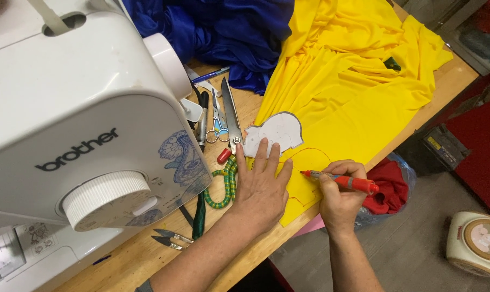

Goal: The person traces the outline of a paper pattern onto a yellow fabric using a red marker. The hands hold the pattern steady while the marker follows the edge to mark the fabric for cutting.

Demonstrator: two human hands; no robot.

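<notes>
A white sewing machine is filling the bench to the left of the left hand, and a clutter of tools is lying between the two: one pair of large scissors with its blades pointing away, one pair of small blue-handled scissors beside it, one green and yellow striped cord curling just beside the thumb, and one small pair of snips nearer the bench edge. Beyond the fingertips a heap of blue cloth is bunching up.

The left hand is lying flat with fingers spread, pressing on one white paper pattern and on the yellow fabric under it; the pattern is sitting just ahead of the fingertips, partly under them. The right hand is closing its fingers around one red marker pen, whose tip is pointing left and touching the yellow fabric just beside the left hand's little finger. A thin red line is curving on the fabric above that tip. A bundle of red cloth is hanging just beyond the right hand, off the bench edge.
</notes>
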